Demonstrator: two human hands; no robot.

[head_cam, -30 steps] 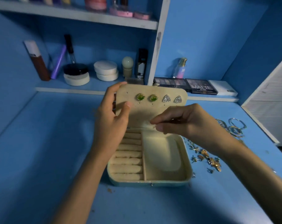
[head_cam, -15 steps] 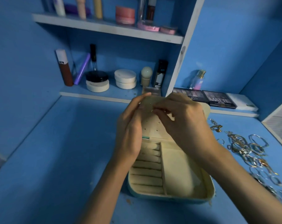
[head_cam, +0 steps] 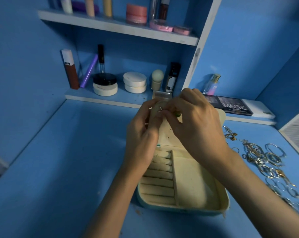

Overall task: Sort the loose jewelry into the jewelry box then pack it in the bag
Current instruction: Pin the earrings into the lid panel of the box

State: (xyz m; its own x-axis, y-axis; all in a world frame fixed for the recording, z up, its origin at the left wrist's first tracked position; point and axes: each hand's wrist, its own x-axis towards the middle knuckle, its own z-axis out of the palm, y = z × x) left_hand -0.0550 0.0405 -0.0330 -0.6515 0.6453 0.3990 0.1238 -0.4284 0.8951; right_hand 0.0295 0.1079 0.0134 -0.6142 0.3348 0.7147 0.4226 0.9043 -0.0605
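Observation:
An open cream-lined jewelry box [head_cam: 188, 206] with a teal shell sits on the blue desk, its lid [head_cam: 167, 133] standing upright at the back. My left hand [head_cam: 142, 138] grips the lid's top left corner. My right hand [head_cam: 195, 124] is at the same corner, fingertips pinching a small earring [head_cam: 160, 109] against the lid. A green stud [head_cam: 177, 115] peeks out under my right fingers. Ring rolls [head_cam: 158, 179] fill the box's left half; the right compartment [head_cam: 195, 184] holds nothing. The other studs on the lid are hidden by my hands.
Loose rings, hoops and chains [head_cam: 265, 162] lie on the desk right of the box. Behind it, a low shelf [head_cam: 100, 98] carries cosmetic jars, bottles and a MATTE palette [head_cam: 234, 106]. An upper shelf [head_cam: 111, 24] holds more bottles. No bag is in view.
My right hand has risen from the lid's lower edge to its top left corner, meeting my left hand there. The view shifted left and up, so the box sits further right.

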